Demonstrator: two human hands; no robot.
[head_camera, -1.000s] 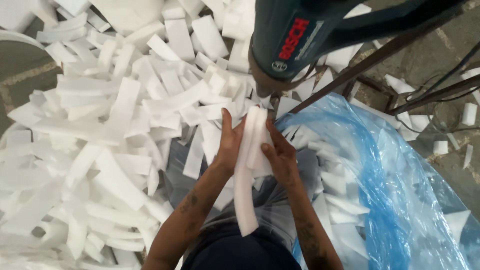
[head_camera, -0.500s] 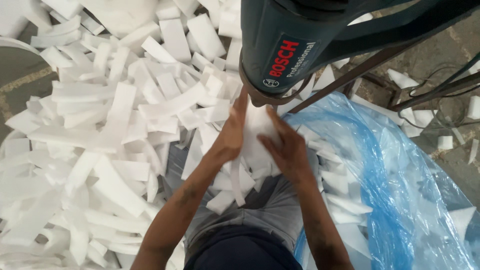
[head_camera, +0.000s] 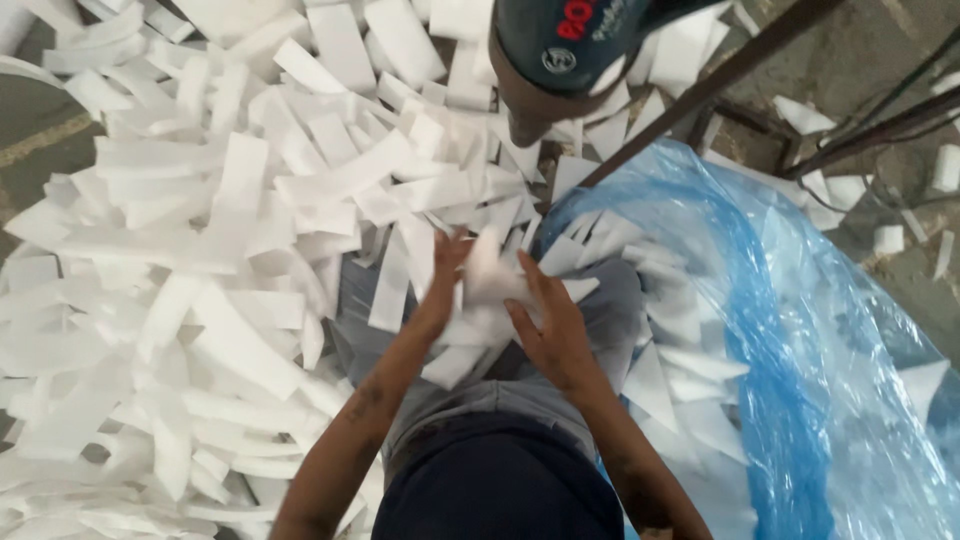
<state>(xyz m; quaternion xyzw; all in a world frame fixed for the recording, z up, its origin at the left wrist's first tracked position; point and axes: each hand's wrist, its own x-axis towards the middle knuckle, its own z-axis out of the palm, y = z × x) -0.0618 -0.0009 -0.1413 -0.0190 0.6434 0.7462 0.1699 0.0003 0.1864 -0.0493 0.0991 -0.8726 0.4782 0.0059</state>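
Observation:
My left hand (head_camera: 440, 285) and my right hand (head_camera: 550, 330) press together on a bunch of white foam strips (head_camera: 487, 290) held over my lap. The strips are blurred from motion. A dark teal power tool (head_camera: 570, 50) hangs on a metal arm just above and beyond my hands, its nozzle pointing down. More cut white strips lie over my grey trousers (head_camera: 480, 400).
A big heap of white foam strips (head_camera: 200, 250) covers the floor to my left and ahead. A blue plastic bag (head_camera: 800, 330) holding white pieces spreads on my right. Dark metal rods (head_camera: 720, 80) cross the upper right over a concrete floor.
My hands have come down and away from the tool's nozzle with the white strips. The long strip held upright earlier is now bunched between my palms.

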